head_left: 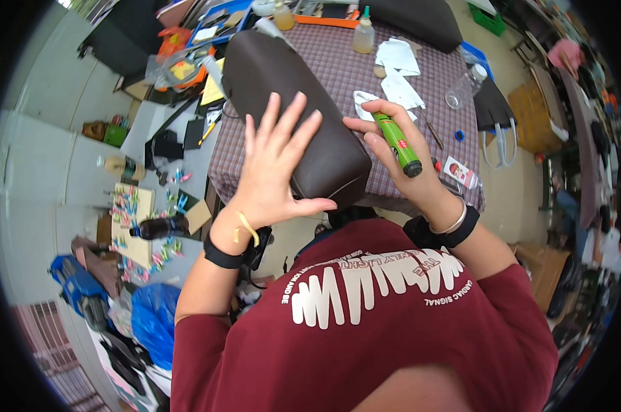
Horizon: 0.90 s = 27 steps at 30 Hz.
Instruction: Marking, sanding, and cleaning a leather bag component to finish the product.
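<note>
On the dark brown cushion [293, 113], left hand [276, 165] flat, fingers spread; right hand [400, 161] clasping a green tube [398, 142]

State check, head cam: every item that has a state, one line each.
left hand: open, flat on the seat
right hand: shut on green tube
green tube: black cap on, held tilted
brown seat: lying on the table
clear bottle: on its side, uncapped

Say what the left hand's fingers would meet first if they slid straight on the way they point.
The left hand lies flat on the dark brown cushion, fingers pointing up its length. They would probably just run along the cushion; beyond its far end sits an amber bottle.
</note>
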{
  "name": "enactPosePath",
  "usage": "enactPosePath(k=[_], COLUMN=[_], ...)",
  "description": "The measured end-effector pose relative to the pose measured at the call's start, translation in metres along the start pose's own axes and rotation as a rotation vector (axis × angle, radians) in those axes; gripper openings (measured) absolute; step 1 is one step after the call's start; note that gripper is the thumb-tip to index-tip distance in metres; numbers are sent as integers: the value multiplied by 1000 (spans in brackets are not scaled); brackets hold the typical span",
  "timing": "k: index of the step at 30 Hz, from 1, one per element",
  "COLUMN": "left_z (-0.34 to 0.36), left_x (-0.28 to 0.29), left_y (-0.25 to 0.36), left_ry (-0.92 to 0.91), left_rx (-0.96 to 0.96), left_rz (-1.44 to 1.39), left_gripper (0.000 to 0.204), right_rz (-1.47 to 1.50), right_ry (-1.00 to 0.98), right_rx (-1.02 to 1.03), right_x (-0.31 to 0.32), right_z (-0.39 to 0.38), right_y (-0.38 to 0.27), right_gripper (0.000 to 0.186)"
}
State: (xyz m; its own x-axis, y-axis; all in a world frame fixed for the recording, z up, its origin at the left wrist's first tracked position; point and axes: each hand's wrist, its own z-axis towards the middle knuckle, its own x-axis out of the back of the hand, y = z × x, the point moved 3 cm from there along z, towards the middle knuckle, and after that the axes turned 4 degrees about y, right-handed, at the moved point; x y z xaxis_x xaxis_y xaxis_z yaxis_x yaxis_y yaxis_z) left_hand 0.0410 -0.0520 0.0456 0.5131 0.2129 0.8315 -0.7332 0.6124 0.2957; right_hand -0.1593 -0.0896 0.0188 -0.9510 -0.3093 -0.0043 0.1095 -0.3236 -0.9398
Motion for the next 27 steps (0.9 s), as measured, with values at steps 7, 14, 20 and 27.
enactPosePath(k=[7, 14, 20, 27], left_z=[15, 34, 37, 71], left_x=[-37, -37, -28, -2], left_y=[10, 16, 11, 5], left_ry=[217, 131, -62, -369], left_rx=[-195, -273, -322, -579], left_rz=[-132, -161, 4, -18], left_gripper=[118, 112, 109, 105], right_rz=[386, -141, -1074, -626], right_ry=[358, 531, -30, 645], right_rx=[-208, -23, 387, -36], right_x=[-3, 10, 2, 29], right_z=[-26, -32, -61, -96], right_y=[-3, -19, -48, -54], right_gripper=[32, 29, 36, 37])
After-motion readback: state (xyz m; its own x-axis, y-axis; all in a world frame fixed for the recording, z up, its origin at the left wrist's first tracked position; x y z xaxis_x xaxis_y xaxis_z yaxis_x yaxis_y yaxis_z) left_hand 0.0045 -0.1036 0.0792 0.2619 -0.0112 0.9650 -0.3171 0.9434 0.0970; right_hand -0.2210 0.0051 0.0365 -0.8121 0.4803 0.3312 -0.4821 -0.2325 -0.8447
